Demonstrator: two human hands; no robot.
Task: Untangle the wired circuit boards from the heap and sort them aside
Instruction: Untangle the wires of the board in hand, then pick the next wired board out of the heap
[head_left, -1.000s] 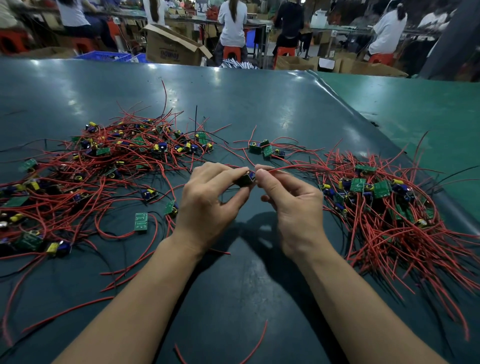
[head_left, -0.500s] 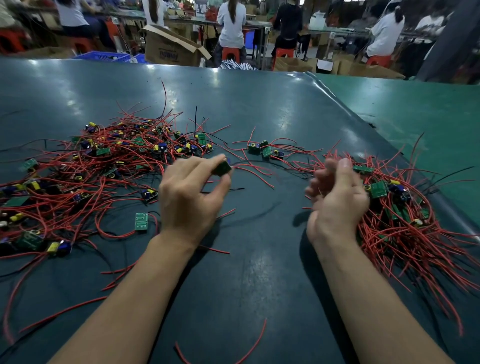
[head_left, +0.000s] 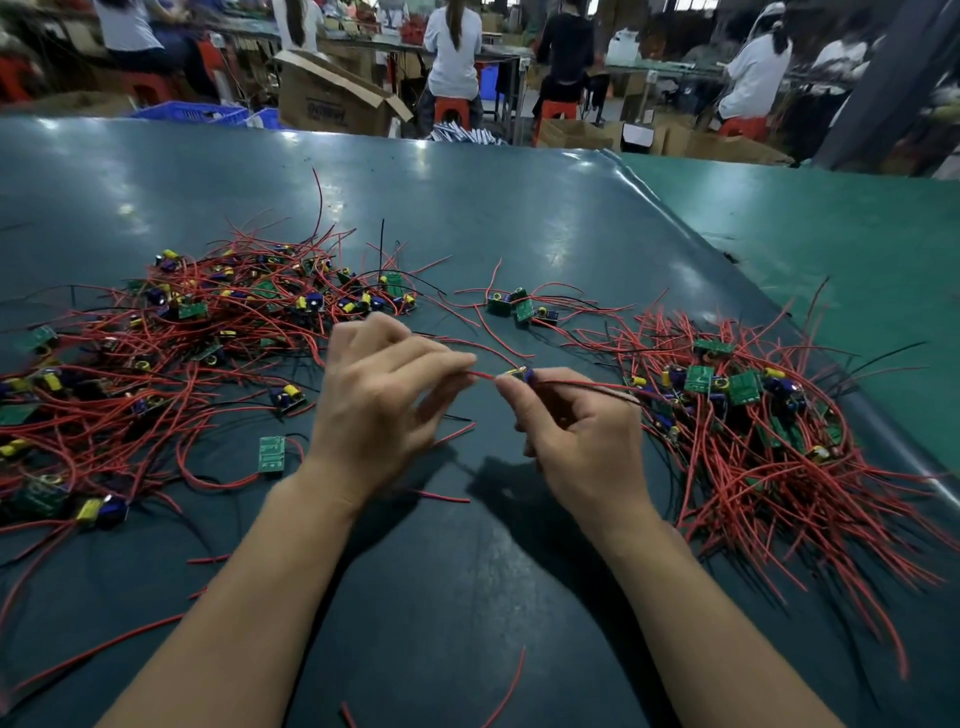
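Note:
A tangled heap of small green circuit boards with red and black wires covers the left of the dark table. A second pile with its wires lying roughly parallel sits at the right. Between them, above the table, my right hand pinches a small circuit board with a blue part. Its red wire runs left to my left hand, which pinches that wire at the fingertips. More of the board's wires trail right toward the pile.
A small cluster of boards lies beyond my hands. A lone green board lies left of my left wrist, and loose red wire bits lie near the front. A green mat adjoins on the right. People sit at benches behind, by a cardboard box.
Half a second ago my hands were apart, the left holding a board and the right by the pile. Now they have met at the middle, the right holding a board, the left its wire.

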